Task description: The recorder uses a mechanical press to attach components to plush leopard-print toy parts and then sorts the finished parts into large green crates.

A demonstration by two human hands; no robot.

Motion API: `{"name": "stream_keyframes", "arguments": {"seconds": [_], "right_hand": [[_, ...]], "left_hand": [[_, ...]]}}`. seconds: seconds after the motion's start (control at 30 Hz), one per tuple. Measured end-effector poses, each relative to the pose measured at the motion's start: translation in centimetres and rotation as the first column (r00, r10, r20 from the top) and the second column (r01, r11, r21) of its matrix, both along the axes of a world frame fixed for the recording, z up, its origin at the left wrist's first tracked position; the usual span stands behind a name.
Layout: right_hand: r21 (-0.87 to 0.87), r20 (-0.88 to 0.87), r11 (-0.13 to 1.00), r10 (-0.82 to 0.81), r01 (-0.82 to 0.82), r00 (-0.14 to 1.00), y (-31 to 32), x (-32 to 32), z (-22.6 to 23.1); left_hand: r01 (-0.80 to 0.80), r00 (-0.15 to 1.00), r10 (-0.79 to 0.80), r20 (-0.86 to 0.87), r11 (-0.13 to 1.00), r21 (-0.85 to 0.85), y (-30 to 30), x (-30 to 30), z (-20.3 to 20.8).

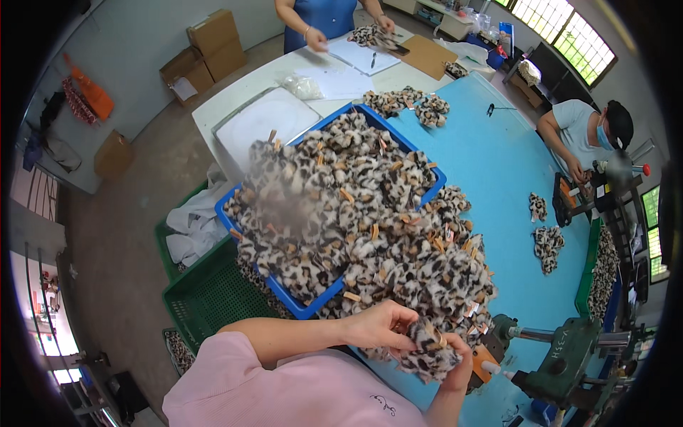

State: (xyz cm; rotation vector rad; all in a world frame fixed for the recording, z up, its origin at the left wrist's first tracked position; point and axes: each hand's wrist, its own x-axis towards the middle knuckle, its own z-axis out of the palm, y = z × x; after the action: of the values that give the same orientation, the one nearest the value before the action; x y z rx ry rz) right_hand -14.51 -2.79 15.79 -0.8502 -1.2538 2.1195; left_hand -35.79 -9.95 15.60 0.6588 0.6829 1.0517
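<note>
Close to my body, both hands hold a small leopard-patterned plush piece [427, 356] with cream, black and tan fur. My left hand [384, 329] pinches its upper left side, fingers closed. On the right side, my right hand [459, 361] has its fingers wrapped around the fur, with the fingertips partly hidden. Just beyond my hands lies a big heap of similar plush pieces [427, 277], many with small orange-tan tabs sticking out. More of them fill and overflow a blue tray [306, 312]. A smudge blurs part of that heap.
A green hand press [562, 363] stands right of my hands on the blue tabletop [491, 171]. Green crates [206, 292] sit at the left. Across the table a person in blue [320, 21] handles plush; another person [576, 128] works at a machine on the right.
</note>
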Motion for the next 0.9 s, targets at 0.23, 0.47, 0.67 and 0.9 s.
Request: {"name": "stream_keyframes", "arguments": {"seconds": [0.23, 0.47, 0.67, 0.9], "right_hand": [[-0.082, -0.04, 0.995, -0.06, 0.056, 0.997, -1.9, 6.1, -2.9], [0.044, -0.019, 0.979, -0.197, 0.198, 0.98, -1.6, 12.7, -4.6], [0.315, 0.127, 0.948, -0.008, -0.033, 0.992, 0.3, 16.4, -6.6], [0.024, -0.216, 0.996, -0.083, 0.09, 0.973, 0.4, 21.7, -11.0]], "left_hand": [[0.045, 0.988, -0.033, -0.153, 0.996, 0.071, 0.0, 6.7, -2.2], [0.099, 0.95, -0.056, -0.308, 0.987, 0.127, 3.2, 13.2, -3.4], [-0.038, 0.965, 0.074, -0.253, 0.989, 0.146, 3.7, 17.3, -7.9], [-0.007, 0.929, 0.074, -0.362, 0.983, 0.182, 3.3, 23.5, -10.6]]}}
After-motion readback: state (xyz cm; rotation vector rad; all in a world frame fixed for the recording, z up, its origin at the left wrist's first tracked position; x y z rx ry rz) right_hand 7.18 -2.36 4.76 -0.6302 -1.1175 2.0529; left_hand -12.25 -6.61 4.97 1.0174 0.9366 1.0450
